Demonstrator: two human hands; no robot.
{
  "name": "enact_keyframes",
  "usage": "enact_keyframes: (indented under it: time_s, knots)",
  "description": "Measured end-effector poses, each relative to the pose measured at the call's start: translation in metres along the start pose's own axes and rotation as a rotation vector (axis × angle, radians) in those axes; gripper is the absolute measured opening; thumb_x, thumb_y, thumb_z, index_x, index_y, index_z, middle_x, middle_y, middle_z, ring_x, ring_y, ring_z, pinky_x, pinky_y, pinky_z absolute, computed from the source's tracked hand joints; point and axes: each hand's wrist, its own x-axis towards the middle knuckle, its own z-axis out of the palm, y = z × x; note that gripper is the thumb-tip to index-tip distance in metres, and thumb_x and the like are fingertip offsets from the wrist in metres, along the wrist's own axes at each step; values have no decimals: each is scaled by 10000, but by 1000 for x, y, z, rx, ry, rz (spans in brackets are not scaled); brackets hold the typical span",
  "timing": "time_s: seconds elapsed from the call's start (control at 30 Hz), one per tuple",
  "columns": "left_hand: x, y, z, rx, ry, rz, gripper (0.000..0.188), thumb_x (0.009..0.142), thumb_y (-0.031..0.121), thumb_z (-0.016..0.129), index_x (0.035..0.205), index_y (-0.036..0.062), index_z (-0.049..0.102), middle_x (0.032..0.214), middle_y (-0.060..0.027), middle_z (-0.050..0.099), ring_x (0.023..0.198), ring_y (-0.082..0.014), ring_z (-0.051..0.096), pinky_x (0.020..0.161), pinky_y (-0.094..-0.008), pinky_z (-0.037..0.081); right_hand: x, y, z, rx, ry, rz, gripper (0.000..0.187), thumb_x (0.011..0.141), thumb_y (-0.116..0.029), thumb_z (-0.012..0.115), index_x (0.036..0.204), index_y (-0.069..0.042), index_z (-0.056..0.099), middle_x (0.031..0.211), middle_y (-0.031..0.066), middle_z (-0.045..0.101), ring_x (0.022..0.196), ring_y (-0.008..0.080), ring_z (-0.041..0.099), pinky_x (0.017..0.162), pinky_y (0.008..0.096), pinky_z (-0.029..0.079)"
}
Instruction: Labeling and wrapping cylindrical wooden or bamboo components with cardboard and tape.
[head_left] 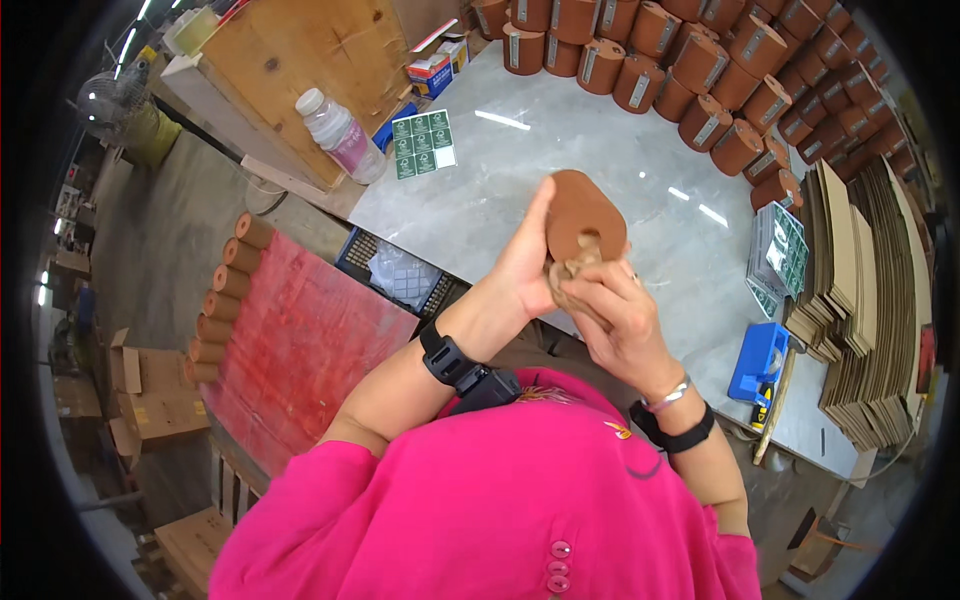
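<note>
1. Head view, left hand: the left hand (525, 264) was curled around the side of a reddish-brown cylinder (583, 203), which sat just beyond the wrists, above the grey table (490, 185). This grip probably steadied it and left the holed end facing the right hand.
2. Head view, right hand: the right hand (632, 318) was closed, its fingers pinching a crumpled tan piece (566, 278), perhaps cloth, against that end by the hole; the pinch seemed meant for close control.
3. Head view, around the hands: well left of the left hand, similar cylinders (222, 306) stood in a row along a red board (305, 350), presumably for easy reach. Far beyond the right hand rose stacked cylinders (655, 30), likely piled to save room. Right of that hand, cardboard sheets (875, 300) lay stacked flat, apparently for compactness.
</note>
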Motion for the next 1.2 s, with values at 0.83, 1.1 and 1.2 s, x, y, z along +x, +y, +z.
enact_keyframes:
  time_s: [0.83,1.1,1.2]
  knots:
    - [-14,-11,-25,441,22,-13,704,1000,678,301,1429,139,447,1263,-99,599,1159,-288,607,931,-470,519,32,58,-26,109,462,758,125,913,-100,617,976,-1,660,831,139,732,693,260,703,671,360,547]
    - [-17,-16,-13,521,15,23,660,1004,643,372,1444,153,422,1344,-79,543,1223,-225,561,981,-455,496,20,-3,-3,-257,296,231,160,847,-98,693,973,-19,636,1165,178,625,1020,331,626,820,409,496]
    - [-18,-16,-5,557,21,46,637,1012,614,402,1433,137,424,1318,-87,556,1199,-195,575,984,-434,501,25,5,-3,-399,220,65,160,837,-96,694,962,-19,630,1228,181,580,1045,361,597,841,415,486]
